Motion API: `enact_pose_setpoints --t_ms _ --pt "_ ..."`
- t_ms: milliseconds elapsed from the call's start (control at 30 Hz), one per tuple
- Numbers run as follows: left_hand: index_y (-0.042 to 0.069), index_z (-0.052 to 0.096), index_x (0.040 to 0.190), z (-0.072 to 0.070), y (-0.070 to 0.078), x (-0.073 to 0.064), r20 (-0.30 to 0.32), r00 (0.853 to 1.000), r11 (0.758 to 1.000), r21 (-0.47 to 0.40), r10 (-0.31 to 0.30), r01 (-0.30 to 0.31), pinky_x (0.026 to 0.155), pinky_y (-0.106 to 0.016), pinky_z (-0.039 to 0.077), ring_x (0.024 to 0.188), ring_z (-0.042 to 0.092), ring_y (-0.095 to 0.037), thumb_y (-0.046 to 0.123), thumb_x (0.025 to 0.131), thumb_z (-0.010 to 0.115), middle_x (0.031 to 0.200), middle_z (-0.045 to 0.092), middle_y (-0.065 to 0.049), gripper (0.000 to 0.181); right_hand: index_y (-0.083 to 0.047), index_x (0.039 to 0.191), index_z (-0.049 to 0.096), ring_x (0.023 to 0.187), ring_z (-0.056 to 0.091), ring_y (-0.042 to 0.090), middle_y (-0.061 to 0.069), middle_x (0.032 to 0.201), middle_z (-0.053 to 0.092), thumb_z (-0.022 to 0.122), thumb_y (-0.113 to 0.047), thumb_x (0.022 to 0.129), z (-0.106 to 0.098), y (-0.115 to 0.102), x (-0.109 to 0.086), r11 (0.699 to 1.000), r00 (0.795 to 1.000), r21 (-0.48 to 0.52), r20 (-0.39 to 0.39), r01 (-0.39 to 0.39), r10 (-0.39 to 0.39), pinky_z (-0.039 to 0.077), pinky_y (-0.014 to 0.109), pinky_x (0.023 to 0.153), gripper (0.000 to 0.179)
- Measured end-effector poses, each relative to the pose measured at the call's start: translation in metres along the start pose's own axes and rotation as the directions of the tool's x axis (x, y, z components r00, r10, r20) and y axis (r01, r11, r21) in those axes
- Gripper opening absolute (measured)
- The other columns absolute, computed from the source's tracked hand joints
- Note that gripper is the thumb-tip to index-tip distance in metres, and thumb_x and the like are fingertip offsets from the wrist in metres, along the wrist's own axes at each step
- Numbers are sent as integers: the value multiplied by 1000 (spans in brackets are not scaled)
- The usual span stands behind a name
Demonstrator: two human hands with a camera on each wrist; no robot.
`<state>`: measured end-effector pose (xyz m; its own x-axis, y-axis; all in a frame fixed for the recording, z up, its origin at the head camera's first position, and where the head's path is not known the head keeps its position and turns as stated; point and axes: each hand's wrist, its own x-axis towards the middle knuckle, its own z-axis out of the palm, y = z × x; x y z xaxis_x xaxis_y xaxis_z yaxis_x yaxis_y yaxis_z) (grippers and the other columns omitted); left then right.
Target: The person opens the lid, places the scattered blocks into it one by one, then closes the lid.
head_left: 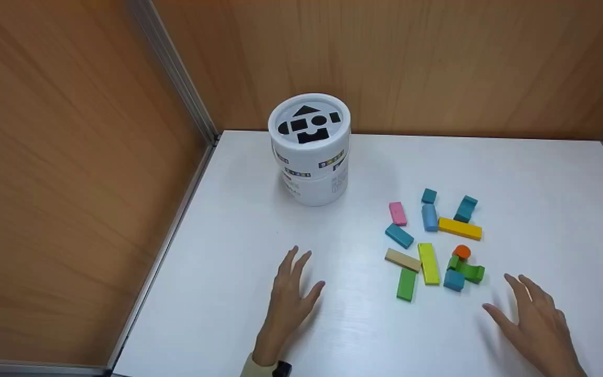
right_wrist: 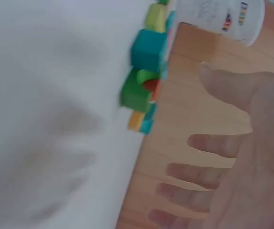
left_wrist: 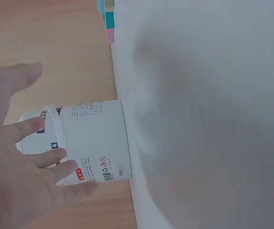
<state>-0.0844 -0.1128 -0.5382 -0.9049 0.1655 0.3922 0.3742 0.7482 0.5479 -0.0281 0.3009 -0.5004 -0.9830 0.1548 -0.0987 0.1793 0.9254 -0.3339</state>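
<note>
My left hand (head_left: 287,303) hovers over the white table with its fingers spread, holding nothing. On the right, my right hand (head_left: 537,324) is likewise spread and holds nothing; the nearest pieces to it are a green arch block (head_left: 472,273) and a blue cube (head_left: 454,280). Around these lie an orange cylinder (head_left: 462,252), a lime block (head_left: 428,264), a green block (head_left: 406,284), a beige block (head_left: 403,259), a teal block (head_left: 399,235), a pink block (head_left: 398,213) and a long yellow block (head_left: 460,229). A white bucket (head_left: 312,178) with shaped holes in its lid stands upright behind.
A blue cylinder (head_left: 430,218), a small teal cube (head_left: 429,196) and a teal notched block (head_left: 466,208) lie at the back of the group. Wooden panels (head_left: 411,63) wall the table's (head_left: 218,235) back and left, with a metal frame (head_left: 176,68) at their corner.
</note>
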Motion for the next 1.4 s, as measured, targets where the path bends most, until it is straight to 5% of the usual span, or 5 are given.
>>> enact_pose_setpoints --t_ms 300,567,967,1167,1400 --pt "15 47 135 -4 -6 10 -43 996 982 -177 -74 65 106 -40 36 133 37 -25 22 85 72 141 40 -13 56 -1 129 49 102 47 45 28 125 46 79 -19 76 -21 -50 4 980 955 81 -249 184 -159 48 62 75 63" --pt "9 49 132 -16 -14 28 -22 992 949 -295 -123 111 105 -44 36 133 38 -23 23 87 70 138 45 -8 51 -8 132 48 103 50 40 23 126 46 80 -15 75 -31 -88 14 947 915 144 -334 286 -225 52 57 73 66" --pt "10 50 131 -39 -42 62 -12 977 854 -488 -211 179 94 -48 46 123 48 -25 20 90 66 134 51 -9 45 -5 130 50 108 55 37 18 126 49 79 -12 77 -37 -143 32 844 841 244 -403 478 -361 54 52 75 61" --pt "7 49 132 -51 -50 86 42 967 808 -540 -252 234 95 -46 46 123 49 -28 29 91 64 135 50 -10 49 -9 132 49 105 54 30 16 125 50 77 -16 79 -35 -168 45 812 852 321 -378 487 -362 55 48 76 60" --pt "16 50 129 -47 -68 113 38 950 804 -522 -311 285 94 -41 47 120 51 -23 40 90 62 132 52 -2 48 -14 136 45 109 53 30 13 133 46 73 -23 84 -36 -202 66 811 873 345 -311 473 -376 53 46 84 60"
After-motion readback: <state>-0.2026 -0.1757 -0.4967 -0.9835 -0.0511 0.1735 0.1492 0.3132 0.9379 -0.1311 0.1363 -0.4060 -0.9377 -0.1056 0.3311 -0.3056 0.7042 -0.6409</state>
